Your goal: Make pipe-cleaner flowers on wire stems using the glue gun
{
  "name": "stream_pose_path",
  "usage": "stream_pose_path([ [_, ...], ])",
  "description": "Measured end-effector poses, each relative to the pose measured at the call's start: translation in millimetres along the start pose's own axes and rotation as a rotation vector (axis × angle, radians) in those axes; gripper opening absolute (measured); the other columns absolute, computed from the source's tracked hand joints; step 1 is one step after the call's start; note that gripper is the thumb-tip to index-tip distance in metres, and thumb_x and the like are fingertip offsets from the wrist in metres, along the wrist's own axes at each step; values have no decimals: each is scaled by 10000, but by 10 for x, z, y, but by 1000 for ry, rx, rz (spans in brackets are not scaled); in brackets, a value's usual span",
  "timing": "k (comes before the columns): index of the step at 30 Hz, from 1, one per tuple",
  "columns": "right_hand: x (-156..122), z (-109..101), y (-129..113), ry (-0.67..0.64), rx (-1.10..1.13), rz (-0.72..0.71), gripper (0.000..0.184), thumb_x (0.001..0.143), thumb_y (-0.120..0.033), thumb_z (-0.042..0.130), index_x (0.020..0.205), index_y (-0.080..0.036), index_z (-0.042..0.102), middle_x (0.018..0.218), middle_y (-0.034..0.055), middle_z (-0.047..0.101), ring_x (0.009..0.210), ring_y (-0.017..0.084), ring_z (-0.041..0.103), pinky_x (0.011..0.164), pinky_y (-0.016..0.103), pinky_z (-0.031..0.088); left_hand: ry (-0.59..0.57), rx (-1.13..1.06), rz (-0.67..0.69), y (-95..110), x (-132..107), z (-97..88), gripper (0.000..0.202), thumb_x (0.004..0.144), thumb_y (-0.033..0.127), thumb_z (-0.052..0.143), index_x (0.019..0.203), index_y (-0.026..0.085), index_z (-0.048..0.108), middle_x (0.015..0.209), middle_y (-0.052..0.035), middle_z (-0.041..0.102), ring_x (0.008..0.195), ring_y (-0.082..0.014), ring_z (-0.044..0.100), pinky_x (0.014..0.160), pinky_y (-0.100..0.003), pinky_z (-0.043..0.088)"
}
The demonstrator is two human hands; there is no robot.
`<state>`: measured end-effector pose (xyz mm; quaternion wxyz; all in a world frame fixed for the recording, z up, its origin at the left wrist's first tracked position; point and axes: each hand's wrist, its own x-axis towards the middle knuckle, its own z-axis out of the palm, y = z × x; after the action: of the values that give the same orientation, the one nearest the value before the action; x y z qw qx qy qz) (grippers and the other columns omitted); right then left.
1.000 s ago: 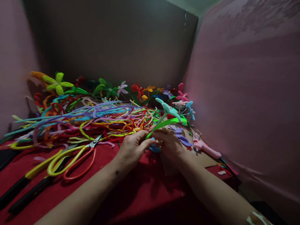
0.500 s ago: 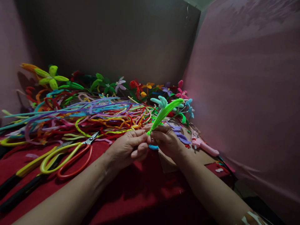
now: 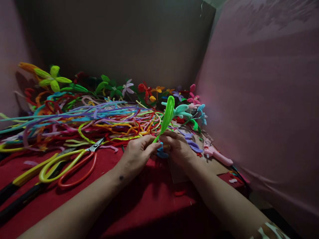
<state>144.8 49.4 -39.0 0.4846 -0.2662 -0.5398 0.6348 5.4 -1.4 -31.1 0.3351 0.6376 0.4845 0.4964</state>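
Observation:
My left hand [image 3: 138,153] and my right hand [image 3: 177,148] meet over the red cloth, both pinched on the bottom end of a bright green pipe-cleaner leaf [image 3: 166,117] that stands nearly upright. A mint-green pipe-cleaner flower [image 3: 181,110] juts out just behind the leaf; whether it is on the same stem I cannot tell. A small blue pipe-cleaner piece [image 3: 161,154] lies under my fingers.
A big heap of loose pipe cleaners [image 3: 82,122] in many colours fills the left and middle. Finished flowers [image 3: 129,88] line the back wall. Scissors with yellow and red handles [image 3: 72,162] lie at the left, a pink glue gun [image 3: 215,154] at the right, purple pieces [image 3: 191,144] beside it.
The green leaf has swung from slanting right to nearly upright. Both hands stayed pinched at its base, and the view shifted slightly.

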Motion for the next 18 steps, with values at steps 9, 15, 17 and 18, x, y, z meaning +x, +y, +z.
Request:
stream_pose_path([
  [9,-37,37,-64,-44,-120,0,126,656,-275,708,737,-180,691,591,-33,579,471,69,436,481,221,328,-63,-151,-96,23,34,-36,296,792,303,534,534,159,530,452,36,515,416,-82,470,473,-206,386],
  [15,4,-31,-37,-68,-31,54,176,636,-258,731,795,-187,702,647,-22,624,482,61,460,461,202,314,-184,-404,-224,58,42,-106,216,770,280,597,617,128,595,475,18,557,390,-55,464,407,-161,347],
  [17,15,-37,-30,-76,35,90,170,619,-247,743,772,-184,704,608,-26,607,452,52,429,433,194,286,-227,-492,-257,40,32,-111,222,771,268,598,603,123,588,457,18,548,359,-39,431,373,-147,305],
  [18,15,-35,-33,-95,56,102,172,617,-244,744,772,-181,706,595,-26,600,448,51,423,429,193,280,-247,-540,-275,34,24,-113,224,773,258,597,596,122,583,442,20,537,342,-31,411,365,-143,290],
])
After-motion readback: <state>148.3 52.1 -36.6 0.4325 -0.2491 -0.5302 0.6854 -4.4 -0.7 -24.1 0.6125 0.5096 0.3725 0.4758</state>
